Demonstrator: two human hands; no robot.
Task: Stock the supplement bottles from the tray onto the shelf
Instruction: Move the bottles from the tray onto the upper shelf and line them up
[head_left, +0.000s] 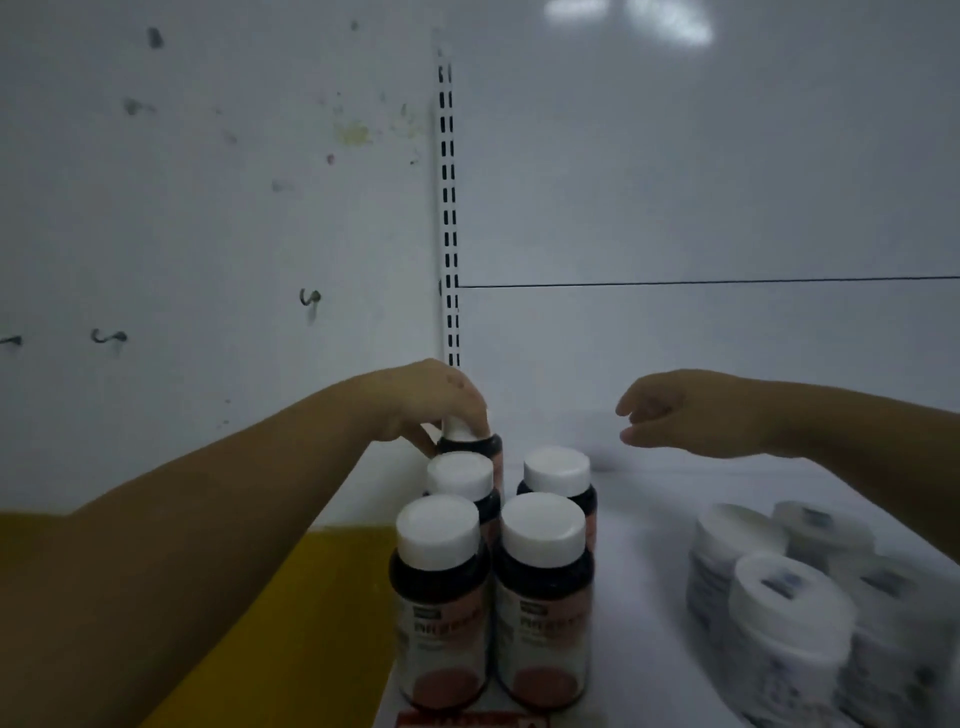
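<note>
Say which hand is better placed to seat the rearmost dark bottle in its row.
Left hand: its fingers grip the rearmost dark bottle by its white cap. The right hand hovers open, touching no bottle.

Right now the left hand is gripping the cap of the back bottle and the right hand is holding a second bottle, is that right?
Not quite. The left hand does grip the cap of the back bottle, but the right hand holds nothing; it hovers open above the shelf. The head view shows this.

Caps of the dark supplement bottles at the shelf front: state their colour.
Plain white plastic caps, clearest in the head view.
</note>
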